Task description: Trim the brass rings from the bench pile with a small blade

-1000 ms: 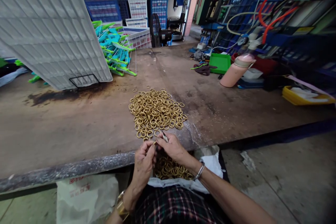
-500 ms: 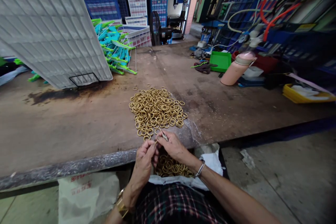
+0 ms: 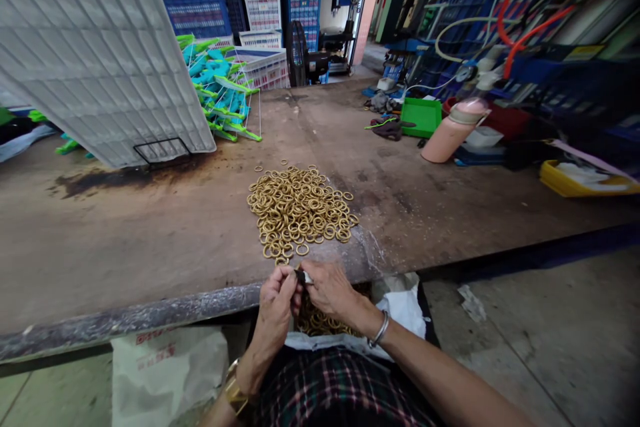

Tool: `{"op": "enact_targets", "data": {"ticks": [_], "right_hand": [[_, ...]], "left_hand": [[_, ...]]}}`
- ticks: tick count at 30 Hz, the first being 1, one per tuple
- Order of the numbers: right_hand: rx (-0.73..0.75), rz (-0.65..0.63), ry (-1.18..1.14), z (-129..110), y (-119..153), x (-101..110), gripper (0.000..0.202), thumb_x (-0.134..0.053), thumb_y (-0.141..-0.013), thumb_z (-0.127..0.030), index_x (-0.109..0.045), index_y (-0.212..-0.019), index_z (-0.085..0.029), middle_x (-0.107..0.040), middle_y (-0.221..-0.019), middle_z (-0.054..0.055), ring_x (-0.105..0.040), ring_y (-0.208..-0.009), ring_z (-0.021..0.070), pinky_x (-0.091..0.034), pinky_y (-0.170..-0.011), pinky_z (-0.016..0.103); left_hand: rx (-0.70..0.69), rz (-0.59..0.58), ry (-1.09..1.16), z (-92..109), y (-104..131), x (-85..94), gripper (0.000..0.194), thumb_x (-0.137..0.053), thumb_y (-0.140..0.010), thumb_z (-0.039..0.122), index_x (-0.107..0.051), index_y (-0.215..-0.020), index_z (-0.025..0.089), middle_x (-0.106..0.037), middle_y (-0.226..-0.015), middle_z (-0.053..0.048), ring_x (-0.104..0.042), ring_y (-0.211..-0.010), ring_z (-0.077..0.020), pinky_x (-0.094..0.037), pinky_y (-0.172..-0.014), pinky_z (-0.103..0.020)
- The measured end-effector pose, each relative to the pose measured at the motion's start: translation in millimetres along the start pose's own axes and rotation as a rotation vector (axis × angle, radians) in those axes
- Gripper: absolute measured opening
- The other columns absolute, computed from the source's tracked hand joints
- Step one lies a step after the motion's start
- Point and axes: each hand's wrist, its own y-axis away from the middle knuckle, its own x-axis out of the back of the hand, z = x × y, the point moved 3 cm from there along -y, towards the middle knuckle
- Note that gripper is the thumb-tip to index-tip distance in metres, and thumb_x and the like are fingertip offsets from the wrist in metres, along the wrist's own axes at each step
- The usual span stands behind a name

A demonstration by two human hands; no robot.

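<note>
A pile of gold-coloured rings [image 3: 300,203] lies on the brown table [image 3: 150,247] in front of me. At the table's near edge my left hand [image 3: 280,295] is closed, its thumb and fingers pinching something too small to make out. My right hand [image 3: 330,287] meets it fingertip to fingertip, closed around a small dark and silver tool [image 3: 303,276]. Below both hands, more gold rings [image 3: 325,320] fill an open white bag [image 3: 405,303] at my lap, partly hidden by my right hand.
A grey-white ribbed panel [image 3: 105,53] stands at the left, beside green and teal plastic parts [image 3: 220,87]. To the right are a pink bottle [image 3: 450,133], a green tray [image 3: 421,117] and a yellow tray [image 3: 575,180]. Crates [image 3: 303,7] are stacked behind.
My right hand has turned and its knuckles now face up more. The tool in it has shifted, with its dark part now at my left fingertips. My left hand has hardly moved.
</note>
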Motion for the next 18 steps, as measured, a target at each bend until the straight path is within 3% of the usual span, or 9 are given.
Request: {"op": "enact_targets", "data": {"ticks": [12,16,18], "right_hand": [[-0.192,-0.039,0.211,7,-8,-1,0.025,-0.040,-0.077,-0.011,-0.052,-0.099,-0.015,-0.066,-0.080,0.009,-0.060,-0.070,0.0190,-0.032,-0.058,0.026],[-0.259,0.034,0.245,22,-14,7,0.026,-0.038,-0.076,-0.008,-0.050,-0.099,-0.014,-0.065,-0.083,0.009,-0.060,-0.072,0.0180,-0.034,-0.061,0.026],[-0.254,0.086,0.239,24,-17,8,0.021,-0.040,-0.079,-0.013,-0.049,-0.098,-0.015,-0.064,-0.085,0.008,-0.060,-0.075,0.0179,-0.034,-0.062,0.026]], "left_hand": [[0.000,-0.010,-0.036,9,13,-4.4,0.032,-0.060,-0.071,0.046,-0.047,-0.062,0.018,-0.047,-0.048,0.006,-0.039,-0.038,-0.0050,-0.031,-0.038,-0.016],[0.068,-0.122,0.168,8,20,-6.2,0.029,-0.060,-0.073,0.042,-0.048,-0.064,0.018,-0.050,-0.053,0.005,-0.040,-0.040,-0.0054,-0.032,-0.038,-0.018],[0.133,-0.123,0.296,4,19,-4.8,0.028,-0.060,-0.073,0.042,-0.048,-0.066,0.017,-0.053,-0.060,0.003,-0.042,-0.042,-0.0057,-0.032,-0.037,-0.018]]}}
